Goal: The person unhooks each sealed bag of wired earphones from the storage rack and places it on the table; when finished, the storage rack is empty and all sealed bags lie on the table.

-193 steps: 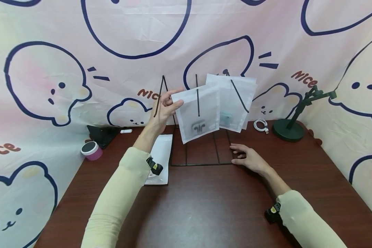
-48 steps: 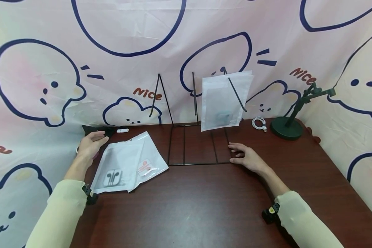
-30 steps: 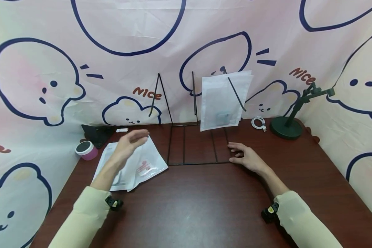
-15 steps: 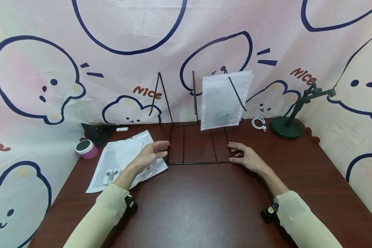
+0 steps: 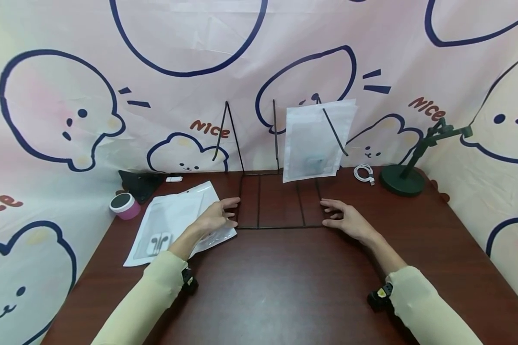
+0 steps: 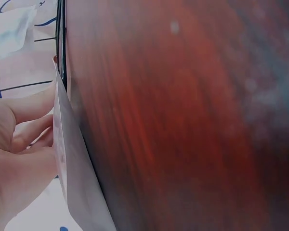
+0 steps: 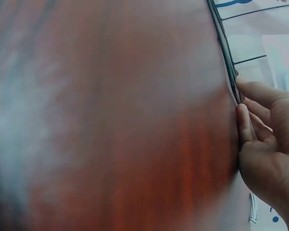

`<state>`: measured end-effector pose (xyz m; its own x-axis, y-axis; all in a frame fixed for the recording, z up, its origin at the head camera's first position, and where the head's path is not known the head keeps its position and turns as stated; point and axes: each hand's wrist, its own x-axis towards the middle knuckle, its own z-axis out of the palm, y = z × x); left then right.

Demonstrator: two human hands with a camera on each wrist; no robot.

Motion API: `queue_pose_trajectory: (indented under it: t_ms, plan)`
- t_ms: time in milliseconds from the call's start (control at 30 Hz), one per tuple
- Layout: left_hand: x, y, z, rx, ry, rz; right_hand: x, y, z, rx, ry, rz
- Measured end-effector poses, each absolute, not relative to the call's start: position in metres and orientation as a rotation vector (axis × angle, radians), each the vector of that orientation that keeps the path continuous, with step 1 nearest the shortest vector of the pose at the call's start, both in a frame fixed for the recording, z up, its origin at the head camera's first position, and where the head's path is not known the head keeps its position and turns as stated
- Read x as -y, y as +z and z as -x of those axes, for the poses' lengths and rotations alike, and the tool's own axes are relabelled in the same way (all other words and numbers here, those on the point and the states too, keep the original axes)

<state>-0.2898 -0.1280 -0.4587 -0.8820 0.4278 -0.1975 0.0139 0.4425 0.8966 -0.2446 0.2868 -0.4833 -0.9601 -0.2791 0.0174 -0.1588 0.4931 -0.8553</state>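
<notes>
A black wire display rack (image 5: 259,201) with upright hooks stands on the brown table. My left hand (image 5: 216,216) reaches over the white pouches, index finger and thumb at the rack's left front corner. Two white pouches overlap on the table; the upper one (image 5: 168,215) carries an earphone picture, the lower one (image 5: 210,191) is partly hidden. Opposite, my right hand (image 5: 347,220) touches the rack's right side, its fingers (image 7: 265,94) lightly bent at the base wire. White pouches (image 5: 317,139) hang stacked from the right hook. The left and middle hooks carry nothing.
Behind the left pouches stand a pink jar (image 5: 125,206), a black object (image 5: 140,186) and a small white stick (image 5: 174,179). A coiled white cable (image 5: 363,173) and a green stand (image 5: 402,181) sit at the back right. A patterned cloth (image 5: 190,43) covers the wall.
The pouch my left hand held at the middle hook now lies on the left pouch. From beside the jar, the left hand has crossed rightward to the rack's corner. My right hand stays put.
</notes>
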Motion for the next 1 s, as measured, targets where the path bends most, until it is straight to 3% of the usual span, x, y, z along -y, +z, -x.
queue_pose_trajectory:
  t_ms: [200,633,833,1000]
  plan:
    - [0.127,-0.463,0.286,-2.331,1.413,-0.382,-0.288,-0.459,0.248,-2.442,-1.668,0.261]
    - [0.128,-0.46,0.288,-2.327,1.408,-0.414,-0.303,-0.339,0.281,-2.139,-2.598,0.228]
    - [0.126,-0.459,0.288,-2.357,1.378,-0.422,-0.302,-0.301,0.292,-2.134,-2.674,0.166]
    - [0.127,-0.46,0.289,-2.375,1.356,-0.43,-0.298,-0.293,0.294,-2.188,-2.69,0.113]
